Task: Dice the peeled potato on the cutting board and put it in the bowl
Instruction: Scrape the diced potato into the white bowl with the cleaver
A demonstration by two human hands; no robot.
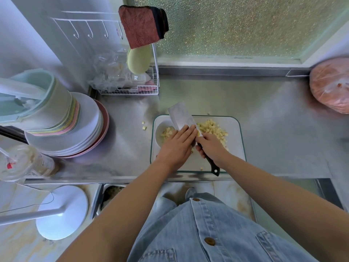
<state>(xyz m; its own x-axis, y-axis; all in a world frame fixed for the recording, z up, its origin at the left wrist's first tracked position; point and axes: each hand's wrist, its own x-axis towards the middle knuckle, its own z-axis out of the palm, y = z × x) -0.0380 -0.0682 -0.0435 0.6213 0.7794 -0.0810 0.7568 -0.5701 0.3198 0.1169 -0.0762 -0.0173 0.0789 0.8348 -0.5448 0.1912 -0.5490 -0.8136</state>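
A heap of diced potato lies on the white cutting board on the steel counter. A white bowl stands on the board's left end and holds some dice. My right hand grips the black handle of a cleaver, whose broad blade tilts over the bowl. My left hand lies flat against the blade's side, fingers together, above the bowl. Whether dice rest on the blade is hidden by the hand.
Stray dice lie on the counter left of the board. A stack of plates and coloured tubs stands at the left, a wire rack behind, a plastic bag at the far right. The board reaches the counter's front edge.
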